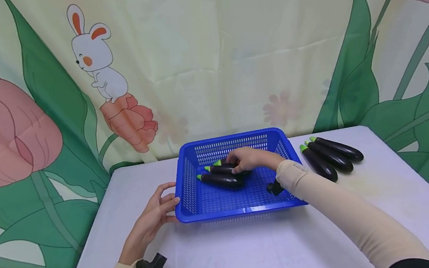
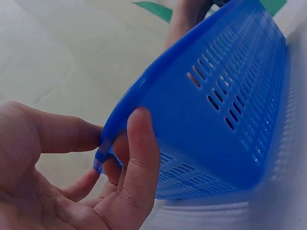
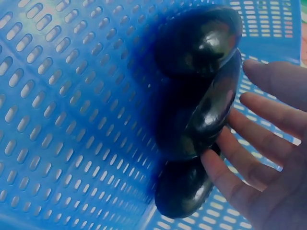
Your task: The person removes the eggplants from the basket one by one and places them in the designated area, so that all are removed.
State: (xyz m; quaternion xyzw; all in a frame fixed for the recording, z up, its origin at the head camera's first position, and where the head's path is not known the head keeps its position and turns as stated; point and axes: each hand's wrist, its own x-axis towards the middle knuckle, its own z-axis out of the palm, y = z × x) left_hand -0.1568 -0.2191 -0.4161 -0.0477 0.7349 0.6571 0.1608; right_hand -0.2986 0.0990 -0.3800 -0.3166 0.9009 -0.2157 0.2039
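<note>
Inside the blue basket (image 1: 241,211), the right hand (image 1: 249,158) is reaching over three dark eggplants (image 1: 222,179) lying side by side on the perforated floor. Its fingers (image 3: 261,122) are looking loose and spread, just brushing the nearest eggplant rather than wrapping it, so I'd call that hand relaxed, not gripping. The left hand (image 1: 155,215) is pinching the basket's near left corner, thumb over the rim and fingers (image 2: 141,158) against the outside wall.

My take on doing this bit well: the left hand is doing the right thing by bracing the corner, since a light plastic basket probably slides on a smooth desk (image 1: 249,251). The right fingers should be lifting straight up and away, so they aren't nudging the glossy eggplants into rolling.

The eggplants are looking shiny, near-black purple, long and slim, with bright green caps pointing away from the right fingertips, toward the left. Three more eggplants (image 1: 331,157) are waiting on the desk, well beyond the right wrist, outside the basket.
</note>
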